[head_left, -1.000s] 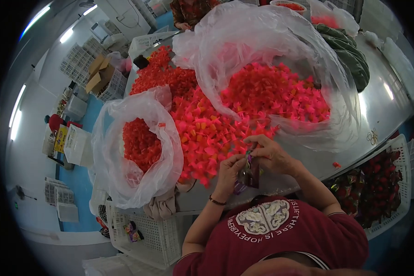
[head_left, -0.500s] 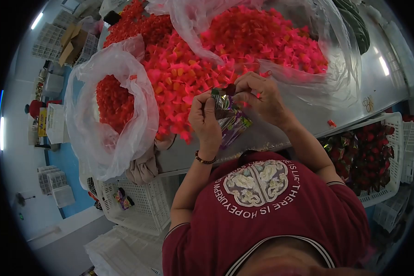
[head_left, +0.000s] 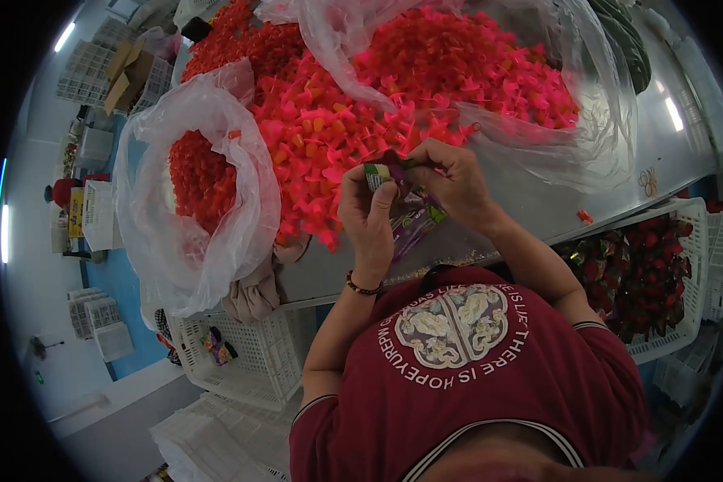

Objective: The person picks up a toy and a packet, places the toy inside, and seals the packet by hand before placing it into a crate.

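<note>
purple and green glossy plastic shows between my fingertips: a small printed packet [head_left: 412, 225], held up just above the near edge of the table. my left hand [head_left: 369, 215] has its thumb and forefinger clamped on the green and white corner of it. my right hand [head_left: 455, 186] pinches the upper part with thumb and bent fingers, close beside the left; the exact fingertip contact is partly hidden from me. a beaded brown bracelet [head_left: 363, 285] circles my left wrist.

just beyond the hands i see a broad heap of bright pink and red plastic pieces [head_left: 321, 153] on the shiny grey metal table [head_left: 530, 197]. to the left, an open translucent white plastic bag [head_left: 257, 173] holds small red pieces [head_left: 203, 181]; at the far right of the heap, a large clear plastic bag [head_left: 574, 149] lies partly around more of the pink and red ones. near the right side of the table are one small red piece [head_left: 586, 216] and some thin tan loops [head_left: 647, 182].

below the left bag, beige cloth [head_left: 253, 297] hangs by a white plastic crate [head_left: 257, 345]. on the right, another white slatted crate [head_left: 689, 277] holds dark red, glossy wrapped items [head_left: 651, 273].
</note>
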`<state>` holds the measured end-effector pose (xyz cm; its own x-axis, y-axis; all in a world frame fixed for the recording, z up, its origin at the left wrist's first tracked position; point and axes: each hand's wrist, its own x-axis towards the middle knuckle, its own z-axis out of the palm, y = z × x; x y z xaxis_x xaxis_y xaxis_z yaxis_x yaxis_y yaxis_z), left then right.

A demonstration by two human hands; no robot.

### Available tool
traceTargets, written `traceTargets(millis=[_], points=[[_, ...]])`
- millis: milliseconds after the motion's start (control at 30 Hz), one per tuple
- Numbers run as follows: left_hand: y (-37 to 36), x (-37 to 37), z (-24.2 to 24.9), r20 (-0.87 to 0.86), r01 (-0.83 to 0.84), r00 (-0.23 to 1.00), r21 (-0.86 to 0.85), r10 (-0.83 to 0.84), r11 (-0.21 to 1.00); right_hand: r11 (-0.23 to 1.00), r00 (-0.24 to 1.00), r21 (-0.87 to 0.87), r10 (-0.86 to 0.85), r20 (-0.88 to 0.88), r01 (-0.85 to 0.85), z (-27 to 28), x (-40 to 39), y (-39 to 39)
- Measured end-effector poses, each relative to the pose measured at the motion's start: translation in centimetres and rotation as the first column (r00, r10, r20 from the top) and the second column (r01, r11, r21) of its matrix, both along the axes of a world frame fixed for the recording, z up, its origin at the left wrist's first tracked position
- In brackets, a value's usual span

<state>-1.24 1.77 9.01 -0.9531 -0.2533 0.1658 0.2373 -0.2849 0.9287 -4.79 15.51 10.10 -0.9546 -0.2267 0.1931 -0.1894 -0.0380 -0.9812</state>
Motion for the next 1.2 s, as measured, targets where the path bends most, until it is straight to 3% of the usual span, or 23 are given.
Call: traceTargets(millis=[200, 300, 367, 400, 467, 567, 700, 800, 867, 900, 967, 1067, 1100, 1133, 1200], points=[[-0.2, -0.3, -1.7, -0.012, 0.052, 0.999, 0.088, -0.051, 0.995, 1.0, 0.999, 0.016, -0.027, 0.042, 0.026, -0.8, -0.1, 0.9], [-0.1, -0.4, -1.6, 0.004, 0.035, 0.999, 0.041, -0.035, 0.999, 0.999, 0.985, -0.029, 0.02, 0.173, -0.015, 0.6, -0.2, 1.0], [-0.2, -0.1, -1.6, -0.06, -0.069, 0.997, -0.227, 0.057, 0.971, 0.978, 0.965, -0.206, 0.077, 0.25, -0.025, 1.7, -0.2, 0.9], [-0.1, -0.1, -1.8, -0.054, -0.064, 0.997, -0.227, 0.053, 0.972, 0.964, 0.956, -0.264, 0.097, 0.276, -0.021, 1.9, -0.1, 0.9], [0.0, 0.0, -2.1, -0.171, -0.121, 0.984, -0.385, 0.058, 0.915, 0.993, 0.99, -0.037, 0.119, 0.073, -0.117, 1.2, -0.4, 1.0], [0.0, 0.2, -2.2, -0.147, -0.056, 0.989, -0.306, 0.011, 0.95, 0.984, 0.967, -0.065, 0.175, 0.187, -0.166, 0.4, -1.0, 1.9], [-0.6, 0.3, -1.8, -0.05, -0.039, 0.998, -0.294, 0.026, 0.955, 0.984, 0.974, -0.112, 0.158, 0.163, -0.141, -0.5, -0.9, 1.9], [-1.1, -0.1, -1.4, -0.019, -0.052, 0.999, -0.171, 0.05, 0.984, 0.985, 0.977, -0.137, 0.124, 0.172, -0.101, 2.5, -0.1, 2.9], [-1.7, -0.6, -0.6, -0.04, -0.068, 0.997, -0.068, 0.066, 0.995, 0.969, 0.96, -0.047, 0.232, -0.156, -0.242, 8.1, 0.9, 5.2], [-2.0, -0.6, -0.7, -0.045, -0.068, 0.997, -0.062, 0.065, 0.996, 0.97, 0.959, -0.04, 0.232, -0.16, -0.242, 8.0, 0.5, 5.2], [-2.3, -0.2, -1.5, 0.03, -0.01, 1.0, -0.041, 0.011, 0.999, 0.963, 0.909, 0.255, 0.178, -0.376, -0.083, 6.7, -1.5, 5.3], [-2.4, 0.5, -2.6, 0.034, 0.075, 0.997, -0.111, -0.072, 0.991, 0.783, 0.719, 0.554, 0.208, -0.663, 0.285, 5.6, -3.7, 5.6], [-2.2, -0.5, -2.7, 0.003, 0.068, 0.998, -0.098, -0.069, 0.993, 0.875, 0.79, 0.44, 0.12, -0.602, 0.202, 8.3, -1.8, 5.5], [-2.5, -0.4, -2.9, 0.039, 0.084, 0.996, -0.13, -0.08, 0.988, 0.874, 0.789, 0.444, 0.128, -0.602, 0.197, 8.8, -2.1, 5.8], [-2.9, 1.2, -3.3, 0.112, 0.123, 0.988, -0.168, -0.105, 0.978, 0.942, 0.95, 0.316, -0.007, -0.313, 0.111, 8.5, -2.4, 6.8]])
